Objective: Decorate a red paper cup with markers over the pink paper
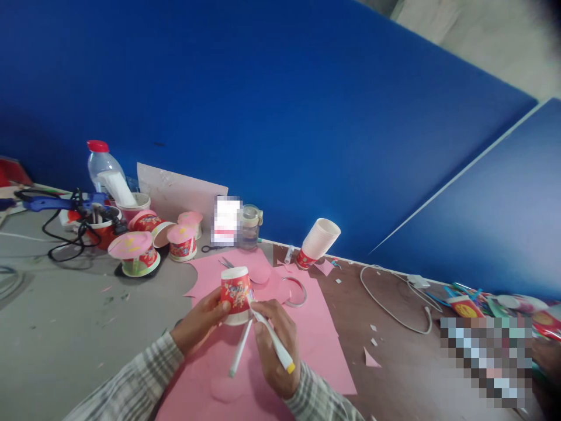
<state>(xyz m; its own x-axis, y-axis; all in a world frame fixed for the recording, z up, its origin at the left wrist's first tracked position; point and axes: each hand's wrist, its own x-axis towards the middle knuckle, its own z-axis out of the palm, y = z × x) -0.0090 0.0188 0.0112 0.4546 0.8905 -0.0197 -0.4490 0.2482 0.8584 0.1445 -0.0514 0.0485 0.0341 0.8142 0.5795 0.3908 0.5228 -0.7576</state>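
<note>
My left hand (pixel 204 318) is wrapped round a red patterned paper cup (pixel 236 289), whose narrower white end points up. In my right hand (pixel 280 368) is a white marker pen (pixel 278 348) with a yellow end, its tip at the right side of the cup. Under both hands spreads pink paper (pixel 324 345). A second white marker with a green end (pixel 239 354) lies on that paper, just below the cup. Beyond the cup are scissors (pixel 227 262) and a round ring (pixel 299 292), perhaps tape.
Stacked paper cups (pixel 319 240) lean near the blue partition (pixel 284 117). At left stand pink-topped cups (pixel 134 251), a bottle (pixel 103 164) and a blue-handled tool with black cable (pixel 48 203). A white cable (pixel 394 327) and a cluttered pile (pixel 491 304) lie right.
</note>
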